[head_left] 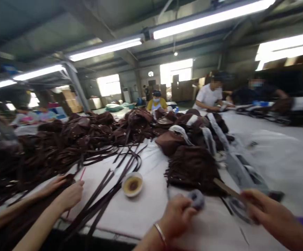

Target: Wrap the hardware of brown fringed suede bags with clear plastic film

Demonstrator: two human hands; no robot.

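two closed hands, a bowl within spilling range

from my end, the snag i would watch for is the strip catching. the right hand is closed around a flat brown strip, whose far tip reaches the edge of the dark brown bundle; a careless sweep could hook the bundle and drag it across the white surface. a pale ring-shaped thing lies just beside that same hand, so a low pass could knock it aside.

the left hand has its fingers closed on a soft-looking grey ring; blur hides how firmly, and a loose pinch could let it slip. the bowl of yellowish liquid sits beyond and to the left of that hand, near the dark straps. if a strap got tugged, i judge it could nudge the bowl and wet the material. a co-worker's hand with a pink stick is farther left, beyond the straps.

as for where things lie, i have the grey ring at the left hand's fingertips, on the side toward the right hand. the strip runs from the right hand's grip forward and leftward, with the bundle ahead of both hands.
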